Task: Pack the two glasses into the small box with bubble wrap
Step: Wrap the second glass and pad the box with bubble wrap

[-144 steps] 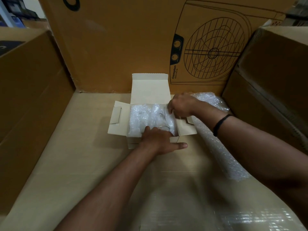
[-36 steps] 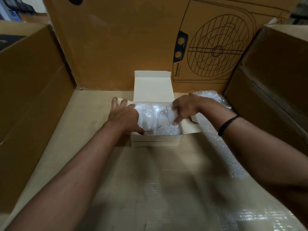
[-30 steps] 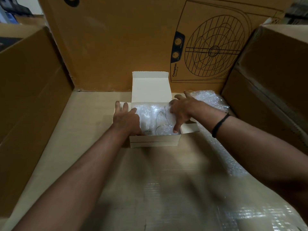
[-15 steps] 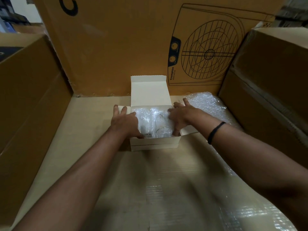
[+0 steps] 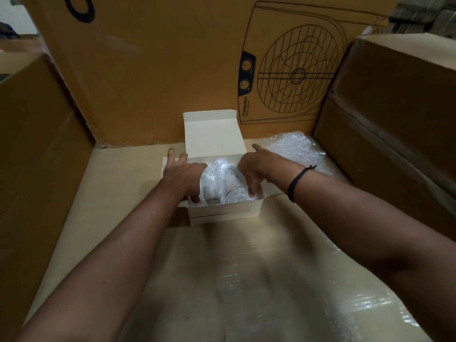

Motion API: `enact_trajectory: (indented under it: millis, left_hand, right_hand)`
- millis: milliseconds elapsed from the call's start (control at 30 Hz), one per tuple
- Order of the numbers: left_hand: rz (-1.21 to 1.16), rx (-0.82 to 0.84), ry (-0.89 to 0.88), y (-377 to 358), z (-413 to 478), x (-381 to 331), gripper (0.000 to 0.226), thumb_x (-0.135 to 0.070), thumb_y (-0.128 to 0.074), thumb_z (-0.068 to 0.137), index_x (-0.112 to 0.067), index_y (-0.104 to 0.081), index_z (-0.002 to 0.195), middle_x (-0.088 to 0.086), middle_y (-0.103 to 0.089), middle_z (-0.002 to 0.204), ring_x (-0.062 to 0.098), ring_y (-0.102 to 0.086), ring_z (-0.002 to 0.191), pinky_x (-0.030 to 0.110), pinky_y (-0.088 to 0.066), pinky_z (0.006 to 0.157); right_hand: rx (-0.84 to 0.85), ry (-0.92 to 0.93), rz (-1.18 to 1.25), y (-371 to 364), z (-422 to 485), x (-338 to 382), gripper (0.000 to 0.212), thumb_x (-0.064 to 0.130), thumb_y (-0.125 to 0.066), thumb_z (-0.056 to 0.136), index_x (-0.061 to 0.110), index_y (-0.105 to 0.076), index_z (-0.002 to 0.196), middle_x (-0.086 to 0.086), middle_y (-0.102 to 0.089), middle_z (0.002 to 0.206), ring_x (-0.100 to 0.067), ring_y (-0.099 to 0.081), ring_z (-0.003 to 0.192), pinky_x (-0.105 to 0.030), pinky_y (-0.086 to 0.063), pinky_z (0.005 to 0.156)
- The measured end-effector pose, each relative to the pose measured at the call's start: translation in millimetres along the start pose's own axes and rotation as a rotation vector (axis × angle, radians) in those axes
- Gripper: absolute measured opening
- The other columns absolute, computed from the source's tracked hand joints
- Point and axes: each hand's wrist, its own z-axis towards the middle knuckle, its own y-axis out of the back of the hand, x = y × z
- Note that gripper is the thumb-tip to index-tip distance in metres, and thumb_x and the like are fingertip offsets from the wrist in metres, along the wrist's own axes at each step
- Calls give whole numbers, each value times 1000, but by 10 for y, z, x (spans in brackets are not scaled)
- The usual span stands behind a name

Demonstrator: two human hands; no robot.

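Observation:
A small white box [image 5: 223, 213] stands open on the cardboard floor, its lid flap [image 5: 213, 134] upright at the back. Inside lie two clear glasses [image 5: 235, 192] bedded in bubble wrap [image 5: 218, 170]; one round rim shows near the front right. My left hand [image 5: 183, 176] lies flat over the box's left side, fingers spread across the left flap, thumb dipping inside. My right hand [image 5: 256, 167] lies over the right side, fingertips pressing down at the inner right wall, index finger pointing away.
A loose sheet of bubble wrap [image 5: 293, 150] lies right of the box. A tall brown carton with a fan drawing [image 5: 293, 72] stands behind. Brown cartons wall in the left [image 5: 29, 154] and right [image 5: 394, 114]. Shiny tape crosses the floor [image 5: 246, 280] in front.
Over the last seconds my left hand moved from the box's front to its left side. Both hands now press lower on the box's sides, and the left flap is folded under my hand.

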Motion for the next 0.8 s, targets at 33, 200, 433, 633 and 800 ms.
enact_trajectory:
  millis: [33, 200, 433, 633, 800]
  left_hand:
    - [0, -16, 5, -20, 3, 1, 85, -54, -80, 60, -36, -39, 132, -6, -58, 130, 27, -28, 137, 58, -4, 110]
    - [-63, -40, 12, -61, -29, 28, 101, -54, -80, 63, -30, -27, 146, -1, -51, 141, 26, -21, 143, 58, -1, 112]
    - [-490, -363, -147, -57, -284, -157, 41, -32, -60, 87, -31, -59, 128, -6, -57, 134, 22, -45, 123, 39, -23, 102]
    - [-239, -31, -281, 37, -297, -676, 46, -60, -30, 95, -42, -55, 130, 2, -58, 133, 27, -49, 120, 45, -25, 101]
    - [-193, 104, -167, 56, -310, -882, 79, -80, -15, 85, -33, -49, 138, 2, -48, 145, 25, -39, 134, 51, -11, 111]
  right_hand:
    - [0, 5, -54, -68, 67, 25, 65, 57, -79, 68, 20, -64, 119, -3, -62, 129, -24, -45, 133, -56, -4, 119]
    - [-53, 15, -33, -223, 170, 6, 54, 53, -79, 66, 24, -69, 111, -2, -64, 123, -24, -44, 133, -62, -4, 116]
    - [-386, 63, 323, -110, -210, -329, 51, 19, -68, 80, 32, -59, 128, 6, -55, 140, -21, -38, 134, -49, -22, 112]
    - [-187, 0, 64, -178, -117, -200, 30, 43, -51, 93, 33, -67, 117, 4, -61, 125, -22, -38, 122, -46, -29, 102]
    - [-50, -83, 109, -145, 11, -126, 32, 46, -60, 89, 32, -64, 117, -5, -47, 137, -32, -26, 132, -49, -28, 110]
